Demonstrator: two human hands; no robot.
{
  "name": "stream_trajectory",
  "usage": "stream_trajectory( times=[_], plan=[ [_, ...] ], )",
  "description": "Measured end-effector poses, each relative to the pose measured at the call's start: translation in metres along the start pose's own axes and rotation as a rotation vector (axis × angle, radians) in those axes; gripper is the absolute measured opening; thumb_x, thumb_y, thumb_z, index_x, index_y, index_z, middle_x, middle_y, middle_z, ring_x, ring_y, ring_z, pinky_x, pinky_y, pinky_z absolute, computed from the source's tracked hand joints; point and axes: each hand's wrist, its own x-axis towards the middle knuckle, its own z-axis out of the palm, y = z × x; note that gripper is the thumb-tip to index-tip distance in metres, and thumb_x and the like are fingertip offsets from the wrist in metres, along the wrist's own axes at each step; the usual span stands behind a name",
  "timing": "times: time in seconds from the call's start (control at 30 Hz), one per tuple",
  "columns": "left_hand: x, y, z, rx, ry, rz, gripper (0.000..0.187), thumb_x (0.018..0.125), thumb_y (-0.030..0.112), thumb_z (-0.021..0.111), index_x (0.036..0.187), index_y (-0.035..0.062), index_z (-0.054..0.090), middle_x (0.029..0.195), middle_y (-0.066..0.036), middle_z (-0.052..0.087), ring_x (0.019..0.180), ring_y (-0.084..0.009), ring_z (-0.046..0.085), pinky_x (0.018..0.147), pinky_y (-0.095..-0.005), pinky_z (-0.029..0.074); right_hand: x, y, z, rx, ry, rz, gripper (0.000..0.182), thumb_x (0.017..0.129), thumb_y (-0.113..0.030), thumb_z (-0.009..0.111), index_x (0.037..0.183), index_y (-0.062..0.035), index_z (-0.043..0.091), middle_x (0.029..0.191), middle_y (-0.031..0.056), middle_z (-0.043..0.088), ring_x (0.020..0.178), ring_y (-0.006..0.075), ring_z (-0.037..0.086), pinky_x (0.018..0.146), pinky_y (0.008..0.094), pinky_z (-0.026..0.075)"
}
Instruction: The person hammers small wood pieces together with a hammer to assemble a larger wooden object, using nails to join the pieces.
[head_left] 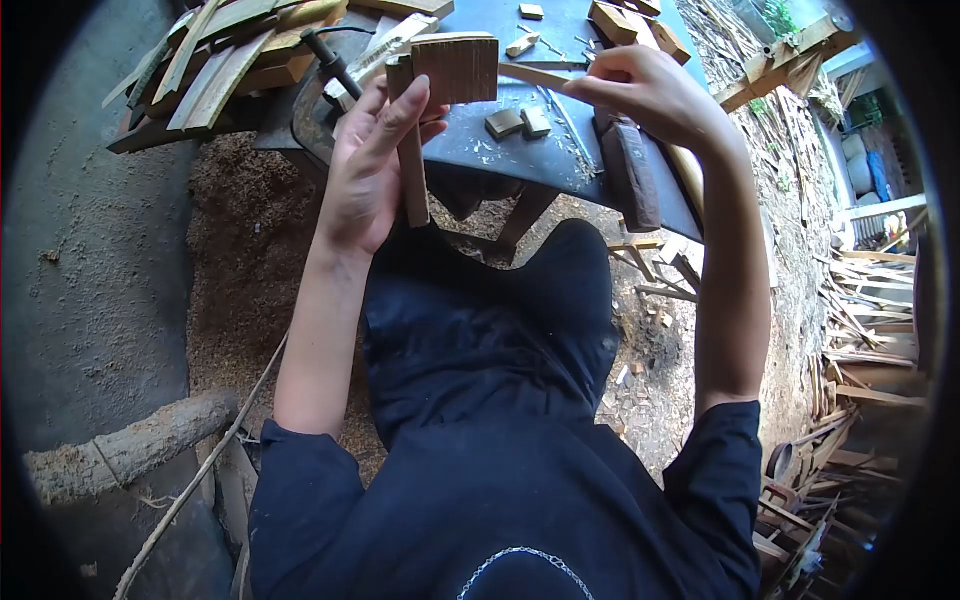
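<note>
My left hand (362, 175) is closed around a narrow wooden strip (413, 185), its thumb pressed along the front. At the top of that strip sits a squarish wooden block (460, 70), raised over the near part of the table. My right hand (655, 98) pinches a thin flat wooden stick (535, 76), whose far end reaches the block's right edge. On the dark tabletop (465, 145) below lie two small wood blocks (518, 123) among shavings.
Wooden boards (225, 60) are piled at the back left, near a dark-handled tool (330, 62). A dark wooden bar (630, 172) lies along the table's right side. More offcuts (640, 25) rest at the back right. A log (130, 445) juts in from the lower left.
</note>
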Motion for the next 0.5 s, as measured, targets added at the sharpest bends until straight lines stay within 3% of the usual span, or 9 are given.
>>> stream_trajectory(
  times=[0.03, 0.13, 0.17, 0.23, 0.3, 0.37, 0.4, 0.43, 0.5],
  plan=[
    [0.005, -0.005, 0.001, -0.006, -0.004, 0.029, 0.056, 0.099, 0.034, 0.079, 0.143, 0.0073, 0.056, 0.126, -0.003, 0.069, 0.114, -0.0122, 0.065, 0.104, -0.0333, 0.049, -0.012, 0.000, -0.004, 0.073, -0.009, 0.019, 0.055, 0.098, -0.052, 0.072, 0.102, 0.0021, 0.077, 0.080, 0.0043, 0.068, 0.076, 0.0106, 0.065, 0.071, 0.0303, 0.052],
    [0.019, -0.013, 0.002, -0.036, -0.070, 0.097, 0.055, 0.098, 0.021, 0.081, 0.145, 0.0056, 0.055, 0.132, -0.006, 0.068, 0.122, -0.0135, 0.063, 0.109, -0.0336, 0.046, -0.049, -0.013, 0.012, 0.494, 0.266, -0.070, 0.049, 0.100, -0.046, 0.073, 0.103, 0.0022, 0.078, 0.087, 0.0066, 0.074, 0.083, 0.0115, 0.069, 0.075, 0.0293, 0.055],
    [0.025, -0.017, 0.004, -0.038, -0.110, 0.134, 0.056, 0.098, 0.020, 0.080, 0.145, 0.0049, 0.054, 0.133, -0.007, 0.067, 0.124, -0.0148, 0.062, 0.111, -0.0342, 0.046, -0.054, -0.011, 0.022, 0.657, 0.242, -0.095, 0.040, 0.102, -0.036, 0.075, 0.111, 0.0024, 0.075, 0.098, 0.0043, 0.075, 0.088, 0.0096, 0.068, 0.080, 0.0255, 0.054],
    [0.038, -0.026, 0.009, -0.039, -0.198, 0.205, 0.057, 0.099, 0.019, 0.079, 0.147, 0.0036, 0.053, 0.136, -0.009, 0.066, 0.129, -0.0174, 0.060, 0.114, -0.0355, 0.045, -0.061, -0.011, 0.039, 0.738, 0.211, -0.066, 0.036, 0.101, -0.029, 0.077, 0.119, 0.0023, 0.073, 0.102, 0.0061, 0.076, 0.094, 0.0108, 0.071, 0.083, 0.0250, 0.056],
    [0.047, -0.031, 0.010, -0.017, -0.231, 0.182, 0.058, 0.099, 0.016, 0.079, 0.149, 0.0045, 0.052, 0.140, -0.010, 0.064, 0.134, -0.0196, 0.058, 0.116, -0.0370, 0.044, -0.062, -0.012, 0.055, 0.863, 0.216, -0.102, 0.034, 0.098, -0.018, 0.079, 0.122, 0.0027, 0.068, 0.112, 0.0109, 0.077, 0.109, 0.0196, 0.076, 0.092, 0.0324, 0.060],
    [0.051, -0.037, 0.010, -0.019, -0.262, 0.171, 0.057, 0.099, 0.015, 0.078, 0.149, 0.0055, 0.053, 0.140, -0.010, 0.064, 0.134, -0.0197, 0.058, 0.117, -0.0375, 0.044, -0.058, 0.000, 0.075, 0.797, 0.247, -0.088, 0.032, 0.096, -0.016, 0.078, 0.120, 0.0024, 0.067, 0.113, 0.0121, 0.077, 0.107, 0.0226, 0.077, 0.092, 0.0342, 0.060],
    [0.050, -0.036, 0.010, -0.025, -0.271, 0.163, 0.057, 0.099, 0.015, 0.077, 0.150, 0.0066, 0.053, 0.141, -0.011, 0.063, 0.135, -0.0196, 0.058, 0.117, -0.0376, 0.044, -0.060, -0.006, 0.073, 0.678, 0.199, -0.049, 0.031, 0.101, -0.010, 0.072, 0.128, 0.0015, 0.063, 0.115, 0.0100, 0.073, 0.108, 0.0182, 0.074, 0.096, 0.0319, 0.058],
    [0.049, -0.036, 0.010, -0.030, -0.273, 0.143, 0.057, 0.099, 0.016, 0.077, 0.150, 0.0065, 0.053, 0.141, -0.011, 0.063, 0.134, -0.0194, 0.058, 0.116, -0.0375, 0.045, -0.060, -0.008, 0.073, 0.545, 0.209, -0.074, 0.033, 0.099, -0.010, 0.074, 0.128, 0.0011, 0.064, 0.114, 0.0100, 0.074, 0.107, 0.0175, 0.074, 0.095, 0.0326, 0.058],
    [0.046, -0.034, 0.010, -0.038, -0.272, 0.107, 0.057, 0.100, 0.018, 0.075, 0.150, 0.0065, 0.052, 0.141, -0.011, 0.064, 0.133, -0.0191, 0.059, 0.115, -0.0371, 0.046, -0.055, -0.007, 0.080, 0.522, 0.300, -0.106, 0.032, 0.090, -0.013, 0.078, 0.117, 0.0007, 0.070, 0.108, 0.0182, 0.078, 0.105, 0.0314, 0.077, 0.092, 0.0403, 0.059]
  ],
)
